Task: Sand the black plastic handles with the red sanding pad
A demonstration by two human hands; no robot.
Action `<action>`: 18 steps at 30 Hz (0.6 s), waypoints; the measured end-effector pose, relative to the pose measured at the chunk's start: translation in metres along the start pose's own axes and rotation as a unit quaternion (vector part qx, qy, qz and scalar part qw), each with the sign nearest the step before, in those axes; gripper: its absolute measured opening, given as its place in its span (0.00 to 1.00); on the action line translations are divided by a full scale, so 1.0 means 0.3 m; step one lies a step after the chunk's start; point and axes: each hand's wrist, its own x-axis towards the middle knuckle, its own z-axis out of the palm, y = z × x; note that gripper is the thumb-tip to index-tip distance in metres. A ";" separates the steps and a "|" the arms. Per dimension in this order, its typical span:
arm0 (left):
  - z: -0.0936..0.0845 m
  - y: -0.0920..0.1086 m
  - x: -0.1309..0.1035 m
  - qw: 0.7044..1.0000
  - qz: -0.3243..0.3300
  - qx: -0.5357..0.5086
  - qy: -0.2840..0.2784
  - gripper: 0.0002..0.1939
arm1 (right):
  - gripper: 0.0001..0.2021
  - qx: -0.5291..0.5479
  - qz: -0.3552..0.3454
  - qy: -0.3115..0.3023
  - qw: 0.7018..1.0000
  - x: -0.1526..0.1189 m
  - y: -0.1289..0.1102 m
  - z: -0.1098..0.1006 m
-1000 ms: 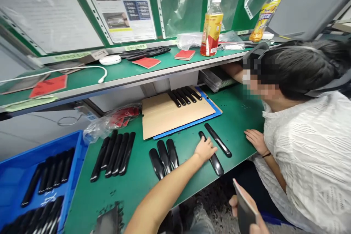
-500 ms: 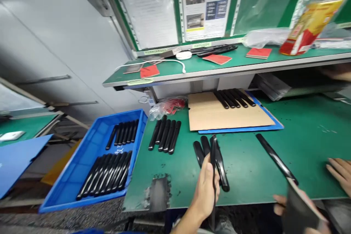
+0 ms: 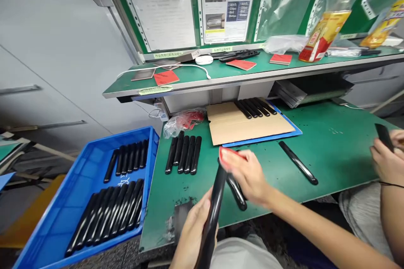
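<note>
My left hand [image 3: 197, 225] is wrapped round a long glossy black handle-like piece [image 3: 213, 214], tilted up from the bottom edge. At its upper end, my right hand [image 3: 249, 176] pinches a red pad [image 3: 229, 159] against or close beside the piece; exact contact is blurred. Under my right hand another black piece [image 3: 236, 193] lies on the green table, partly hidden. One more black piece [image 3: 298, 162] rests on the table to the right.
A blue crate [image 3: 78, 168] with several black pieces stands at left. Several more lie beside it on the table [image 3: 265, 193] and on cardboard [image 3: 221, 132]. Above is a shelf [image 3: 259, 71] with bottles and red pads. At right, another person's hands [image 3: 386, 155] hold a black piece.
My right hand has come in from the lower right to the black piece's tip with the red pad. The piece in my left hand now tilts more. The view has shifted; the other person now holds a piece.
</note>
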 end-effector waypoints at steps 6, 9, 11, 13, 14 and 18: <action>-0.057 0.051 -0.037 0.981 0.054 -0.130 -0.134 0.19 | 0.29 0.111 0.294 0.064 0.947 0.006 0.063 -0.048; -0.037 0.092 0.003 0.985 0.046 -0.152 -0.070 0.20 | 0.36 0.273 0.381 0.100 0.878 -0.002 -0.036 -0.027; -0.008 0.105 0.041 0.990 0.029 -0.141 0.008 0.22 | 0.32 0.447 0.415 0.130 0.782 0.002 -0.095 -0.017; 0.020 0.102 0.068 0.991 0.016 -0.112 0.066 0.18 | 0.31 0.554 0.418 0.153 0.703 0.002 -0.132 -0.010; 0.031 0.096 0.074 0.992 0.016 -0.093 0.085 0.17 | 0.30 0.560 0.414 0.157 0.700 -0.001 -0.141 -0.006; 0.048 0.072 0.051 0.995 0.046 -0.054 0.066 0.25 | 0.27 0.402 0.387 0.177 0.811 -0.031 -0.152 0.017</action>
